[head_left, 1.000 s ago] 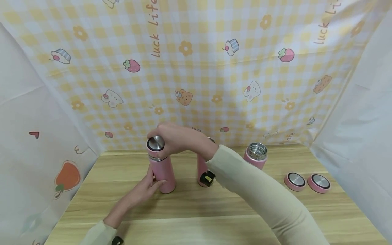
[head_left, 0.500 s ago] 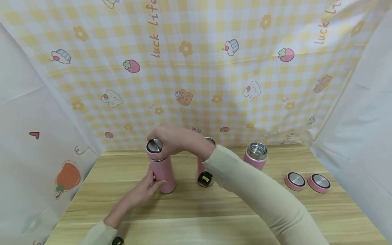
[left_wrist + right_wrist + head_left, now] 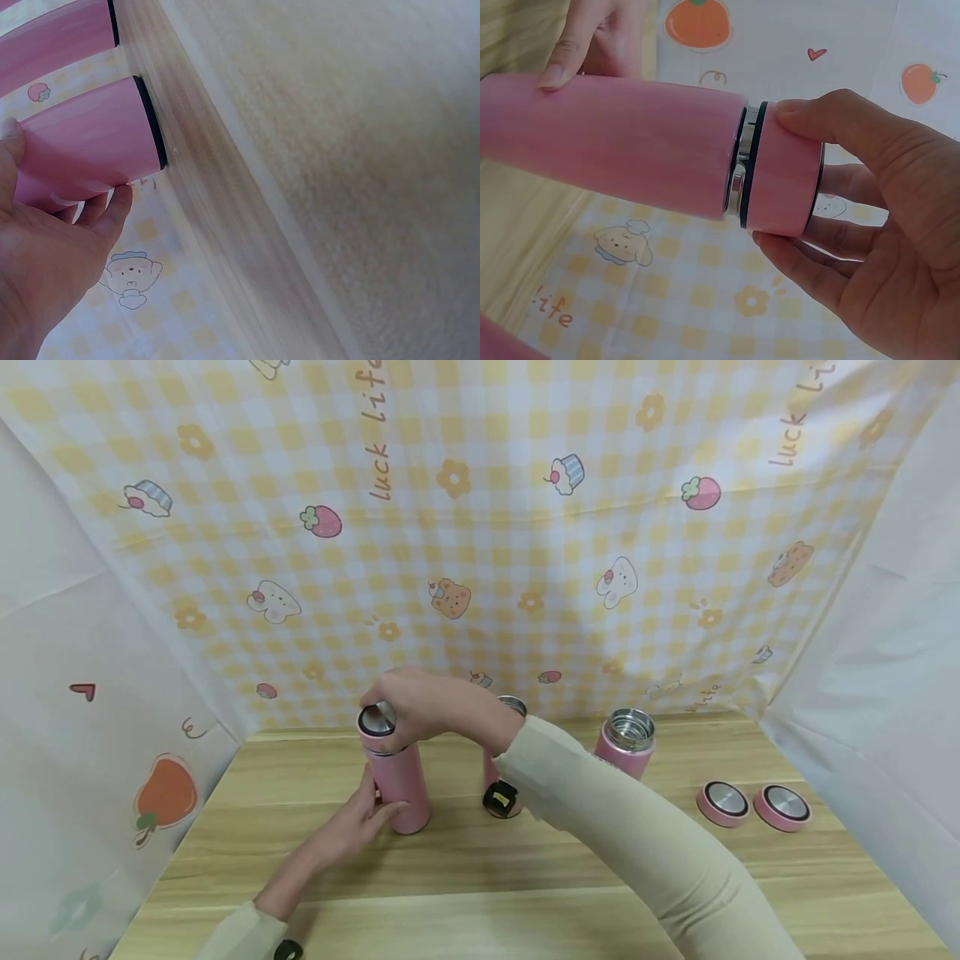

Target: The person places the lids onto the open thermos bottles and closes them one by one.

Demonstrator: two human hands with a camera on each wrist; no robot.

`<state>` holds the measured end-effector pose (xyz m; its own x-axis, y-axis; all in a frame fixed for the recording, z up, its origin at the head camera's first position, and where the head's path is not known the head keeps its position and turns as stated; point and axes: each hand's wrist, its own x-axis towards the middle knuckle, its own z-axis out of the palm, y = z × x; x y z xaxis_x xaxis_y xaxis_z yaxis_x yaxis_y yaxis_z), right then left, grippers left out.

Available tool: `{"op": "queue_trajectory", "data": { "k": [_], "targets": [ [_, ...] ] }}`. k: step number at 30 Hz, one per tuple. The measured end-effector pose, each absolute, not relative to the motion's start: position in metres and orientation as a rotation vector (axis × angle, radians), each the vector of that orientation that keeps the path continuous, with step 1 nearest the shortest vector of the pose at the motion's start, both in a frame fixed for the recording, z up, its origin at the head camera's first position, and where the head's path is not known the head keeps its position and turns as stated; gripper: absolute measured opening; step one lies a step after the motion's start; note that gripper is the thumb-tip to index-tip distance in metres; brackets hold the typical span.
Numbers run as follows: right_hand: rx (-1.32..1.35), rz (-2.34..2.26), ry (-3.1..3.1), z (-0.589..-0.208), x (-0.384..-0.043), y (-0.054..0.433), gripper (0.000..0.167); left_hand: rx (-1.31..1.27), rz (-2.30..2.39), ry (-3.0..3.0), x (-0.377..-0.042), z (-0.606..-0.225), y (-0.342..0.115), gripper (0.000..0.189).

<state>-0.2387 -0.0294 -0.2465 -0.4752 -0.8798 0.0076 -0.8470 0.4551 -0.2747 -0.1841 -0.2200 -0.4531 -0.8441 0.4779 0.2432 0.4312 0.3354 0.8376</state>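
Observation:
A pink thermos bottle (image 3: pixel 401 789) stands upright on the table's left side. My left hand (image 3: pixel 352 827) holds its lower body from the left, thumb and fingers on opposite sides; the left wrist view shows this hand (image 3: pixel 52 255) close to the bottle's black-edged base. From above, my right hand (image 3: pixel 423 702) grips the pink lid (image 3: pixel 377 718) with its steel top. The right wrist view has the thumb and fingers around the lid (image 3: pixel 784 172), which sits on the bottle's mouth. A narrow band of steel neck (image 3: pixel 737 187) shows between lid and body.
Behind my right forearm stands a second thermos (image 3: pixel 513 703), partly hidden. To its right is a lidless thermos (image 3: pixel 626 747), mouth up. Two pink lids (image 3: pixel 723 803) lie side by side on the wooden table (image 3: pixel 450 927). A checked cloth (image 3: pixel 525 527) hangs behind.
My right hand and the lid have sunk slightly, and the gap above the bottle's body looks narrower. My right wrist has shifted a little left. The left hand keeps its place.

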Motion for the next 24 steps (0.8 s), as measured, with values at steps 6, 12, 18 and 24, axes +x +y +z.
{"op": "queue_trajectory", "data": {
  "k": [6,12,18,24],
  "targets": [
    [-1.522,-0.33,2.57,-0.2458,-0.2376,-0.0308,0.029,0.869,1.563,2.529,-0.1848,-0.454,-0.2207,0.07],
    [-1.488,-0.284,2.573,-0.2435,-0.2367,-0.0329,0.032,0.871,1.557,2.518,-0.1842,-0.4518,-0.2204,0.075],
    [-1.432,-0.279,2.528,-0.2416,-0.2382,-0.0317,0.049,0.865,1.548,2.519,-0.1839,-0.4508,-0.2196,0.073],
    [-1.445,-0.25,2.504,-0.2403,-0.2375,-0.0311,0.052,0.853,1.551,2.532,-0.1834,-0.4516,-0.2192,0.074]
  ]
}}
